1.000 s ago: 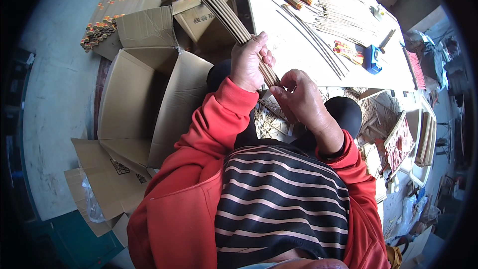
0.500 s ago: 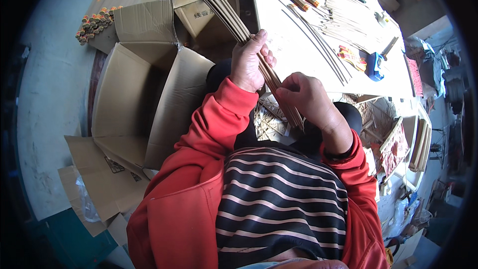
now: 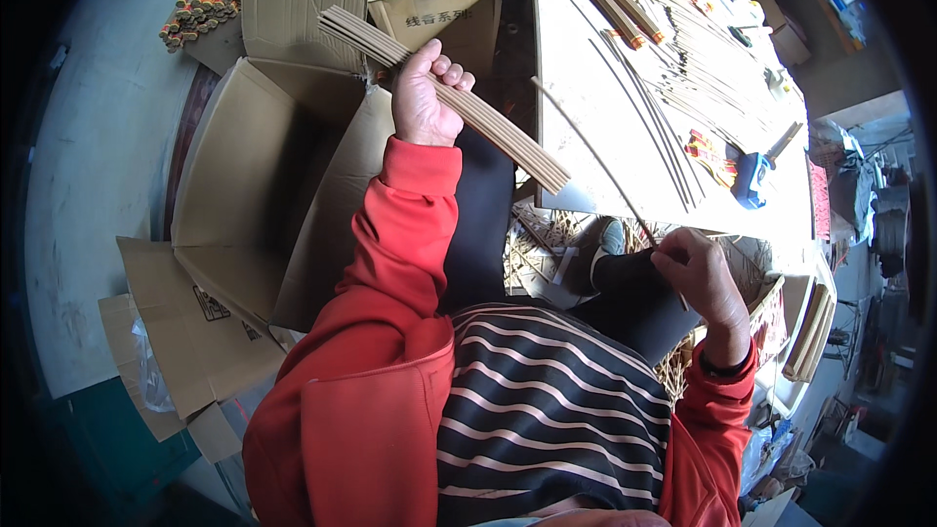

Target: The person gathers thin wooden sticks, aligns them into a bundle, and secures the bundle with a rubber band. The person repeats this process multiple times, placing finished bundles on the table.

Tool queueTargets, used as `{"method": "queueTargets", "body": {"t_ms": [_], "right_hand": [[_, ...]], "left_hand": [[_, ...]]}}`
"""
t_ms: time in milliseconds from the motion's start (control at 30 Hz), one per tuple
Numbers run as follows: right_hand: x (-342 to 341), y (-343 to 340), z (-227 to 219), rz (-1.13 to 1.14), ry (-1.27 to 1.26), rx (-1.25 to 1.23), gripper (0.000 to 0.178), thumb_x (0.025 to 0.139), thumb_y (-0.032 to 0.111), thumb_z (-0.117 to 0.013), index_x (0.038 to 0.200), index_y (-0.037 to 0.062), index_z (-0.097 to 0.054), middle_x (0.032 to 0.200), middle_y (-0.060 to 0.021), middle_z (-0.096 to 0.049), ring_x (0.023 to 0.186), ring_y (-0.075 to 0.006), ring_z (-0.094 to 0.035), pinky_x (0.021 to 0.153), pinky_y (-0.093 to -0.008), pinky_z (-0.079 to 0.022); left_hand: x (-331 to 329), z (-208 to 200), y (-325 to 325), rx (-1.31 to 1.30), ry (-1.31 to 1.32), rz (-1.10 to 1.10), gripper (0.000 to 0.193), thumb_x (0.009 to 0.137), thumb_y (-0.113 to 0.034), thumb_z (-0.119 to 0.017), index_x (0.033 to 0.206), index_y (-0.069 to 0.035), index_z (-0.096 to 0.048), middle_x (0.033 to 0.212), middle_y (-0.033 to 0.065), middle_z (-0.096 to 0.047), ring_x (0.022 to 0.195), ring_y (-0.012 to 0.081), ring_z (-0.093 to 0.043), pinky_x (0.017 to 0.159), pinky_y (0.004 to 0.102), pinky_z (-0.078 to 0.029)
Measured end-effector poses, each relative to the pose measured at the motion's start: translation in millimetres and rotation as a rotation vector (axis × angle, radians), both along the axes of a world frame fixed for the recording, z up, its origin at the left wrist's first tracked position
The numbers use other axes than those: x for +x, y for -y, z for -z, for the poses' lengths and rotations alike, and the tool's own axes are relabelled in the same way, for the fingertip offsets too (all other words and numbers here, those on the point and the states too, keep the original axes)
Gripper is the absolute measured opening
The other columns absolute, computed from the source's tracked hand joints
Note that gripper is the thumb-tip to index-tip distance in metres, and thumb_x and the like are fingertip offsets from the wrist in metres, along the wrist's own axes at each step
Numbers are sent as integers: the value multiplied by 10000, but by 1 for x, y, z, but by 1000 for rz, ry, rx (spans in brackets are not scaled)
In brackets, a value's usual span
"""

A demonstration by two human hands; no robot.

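L hand grip clenched round stick bundle; R hand grip pinching single stick.

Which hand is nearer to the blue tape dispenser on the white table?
Right. The right hand is just below the blue tape dispenser; the left hand is far across the table.

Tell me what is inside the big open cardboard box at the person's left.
The open cardboard box shows only bare brown walls and a shadowed floor; nothing lies visibly inside. The red sleeve and a flap cover its near right corner. The left hand holds a bundle of sticks above it.
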State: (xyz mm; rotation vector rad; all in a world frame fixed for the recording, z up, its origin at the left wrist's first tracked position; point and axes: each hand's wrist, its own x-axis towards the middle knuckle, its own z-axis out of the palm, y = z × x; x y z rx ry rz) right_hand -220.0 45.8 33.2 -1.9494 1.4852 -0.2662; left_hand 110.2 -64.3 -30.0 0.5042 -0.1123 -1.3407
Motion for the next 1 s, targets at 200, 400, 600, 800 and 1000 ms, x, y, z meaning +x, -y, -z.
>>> {"method": "queueTargets", "body": {"t_ms": [200,400,600,800,1000], "right_hand": [[-19,94,73,98,-233,-280,194,770,198,-615,787,8,-574,702,-133,-608,675,-263,-595,629,-353,-464],[-22,136,108,94,-400,-591,184,796,198,-568,841,21,-547,865,-176,-588,819,-328,-570,696,-402,-462],[87,30,44,20,371,-235,532,765,260,-678,1130,-65,-468,992,-255,-556,902,-337,-578,784,-359,-469],[113,14,55,56,5,-300,317,772,189,-653,903,-19,-452,677,-133,-568,615,-303,-588,582,-369,-486],[105,-9,27,63,783,702,217,815,169,-632,833,24,-471,553,-1,-480,400,-71,-437,368,-210,-361]], "left_hand": [[-25,2,-5,-177,13,230,263,849,-123,-532,611,-118,-420,545,-25,-406,470,98,-377,462,254,-344],[-46,-3,-13,-261,19,396,140,818,-118,-592,708,-174,-525,543,-31,-427,449,99,-410,430,256,-344],[-78,-15,-28,-74,153,241,180,817,-124,-586,670,-142,-483,543,-30,-418,462,101,-406,453,258,-356],[-96,-24,-45,-41,305,157,202,810,-159,-615,669,-134,-472,563,-25,-437,488,110,-438,480,262,-371],[-67,-36,-46,-306,22,571,234,831,-185,-597,650,-137,-456,555,-27,-437,475,102,-432,478,260,-369]]}}
